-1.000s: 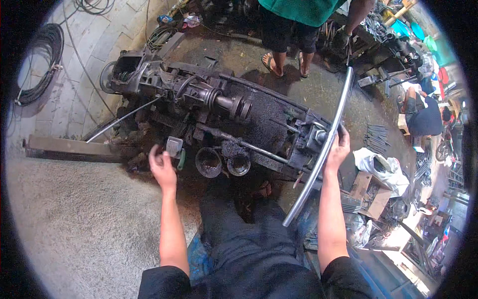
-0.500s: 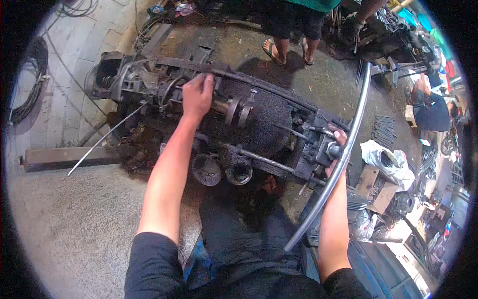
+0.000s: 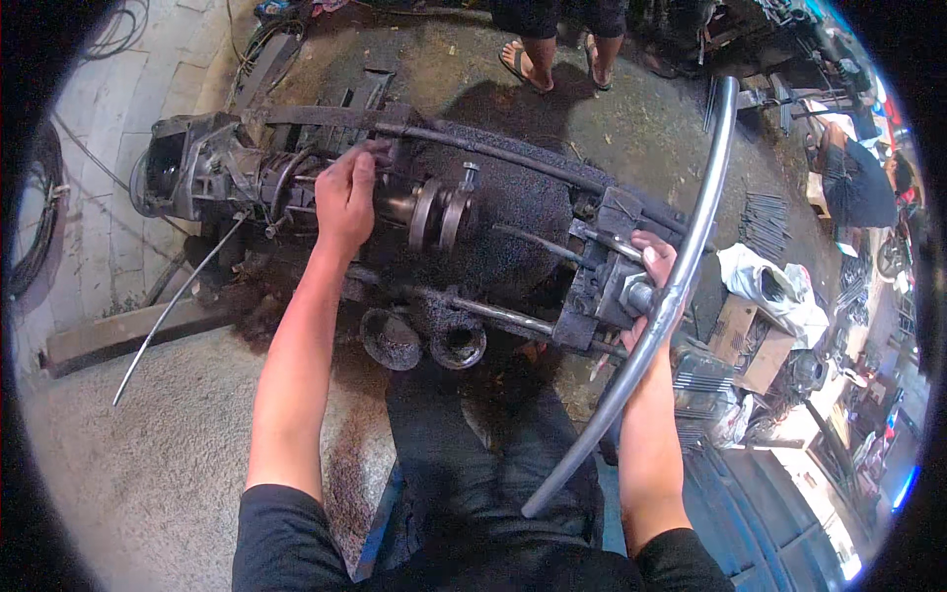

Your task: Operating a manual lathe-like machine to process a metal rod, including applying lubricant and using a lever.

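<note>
A greasy lathe-like machine (image 3: 528, 135) stretches across in front of me, with a round flanged shaft (image 3: 426, 214) at its middle. My left hand (image 3: 343, 197) is closed at the machine's left part, left of the flanges; whatever its fingers grip is hidden. At the right end, a long, slightly curved metal bar (image 3: 698, 222) is fixed across a hub with a nut (image 3: 641, 294). My right hand (image 3: 659, 264) wraps round the bar's middle from beneath, its fingers showing beside the hub. A small bolt (image 3: 471, 176) stands upright by the flanges.
Two round metal cups (image 3: 393, 340) sit at the machine's near side. A thin rod (image 3: 178, 311) sticks out at left above a beam (image 3: 128, 331). A person in sandals (image 3: 528, 64) stands beyond; another person (image 3: 858, 183) is at right. A white sack (image 3: 779, 286) lies near a box.
The view has shifted, so the machine and both hands appear further left. Both hands keep about the same places on the machine.
</note>
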`<state>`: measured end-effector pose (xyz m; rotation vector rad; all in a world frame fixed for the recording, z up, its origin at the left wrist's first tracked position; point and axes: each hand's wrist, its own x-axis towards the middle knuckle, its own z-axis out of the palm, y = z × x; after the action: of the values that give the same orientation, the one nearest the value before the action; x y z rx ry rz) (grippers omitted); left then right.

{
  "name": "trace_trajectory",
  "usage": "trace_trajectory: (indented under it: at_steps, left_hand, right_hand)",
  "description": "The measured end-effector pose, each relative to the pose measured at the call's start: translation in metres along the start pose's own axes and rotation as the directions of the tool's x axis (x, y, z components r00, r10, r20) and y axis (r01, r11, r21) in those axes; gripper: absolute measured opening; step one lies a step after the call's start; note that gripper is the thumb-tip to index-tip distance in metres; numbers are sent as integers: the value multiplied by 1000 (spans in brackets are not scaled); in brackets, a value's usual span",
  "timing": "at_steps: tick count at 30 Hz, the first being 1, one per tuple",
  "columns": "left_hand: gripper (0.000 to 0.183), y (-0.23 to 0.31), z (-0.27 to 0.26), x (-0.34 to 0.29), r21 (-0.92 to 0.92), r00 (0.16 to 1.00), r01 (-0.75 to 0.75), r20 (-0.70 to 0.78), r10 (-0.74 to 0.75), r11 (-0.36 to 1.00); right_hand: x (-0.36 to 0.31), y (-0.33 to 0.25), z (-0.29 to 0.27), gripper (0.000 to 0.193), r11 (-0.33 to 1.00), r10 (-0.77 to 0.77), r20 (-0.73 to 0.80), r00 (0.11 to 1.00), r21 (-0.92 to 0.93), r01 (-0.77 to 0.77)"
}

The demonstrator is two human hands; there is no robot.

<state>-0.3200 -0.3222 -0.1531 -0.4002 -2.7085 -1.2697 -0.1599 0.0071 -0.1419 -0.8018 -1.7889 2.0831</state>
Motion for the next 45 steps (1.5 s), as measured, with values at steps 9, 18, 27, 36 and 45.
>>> trace_trajectory:
  at_steps: [9, 18, 27, 36, 45]
  left_hand:
    - [49, -2, 1, 2, 7, 997, 69, 23, -69, 998]
    - [42, 2, 3, 2, 0, 998, 63, -27, -63, 998]
    - [40, 8, 1, 2, 1, 996, 88, -3, -88, 996]
    - [39, 4, 7, 4, -24, 996, 76, -38, -76, 997]
    - [34, 8, 6, 5, -4, 999, 15, -38, -15, 1000]
  right_hand:
    - [2, 7, 6, 31, 998, 56, 10, 998, 25, -56]
    - [3, 5, 15, 27, 999, 46, 17, 999, 22, -46]
    - [1, 1, 29, 28, 998, 53, 22, 998, 22, -54]
    - [4, 8, 24, 30, 992, 98, 60, 993, 75, -102]
    - [6, 12, 26, 30, 1000, 9, 82, 997, 21, -11]
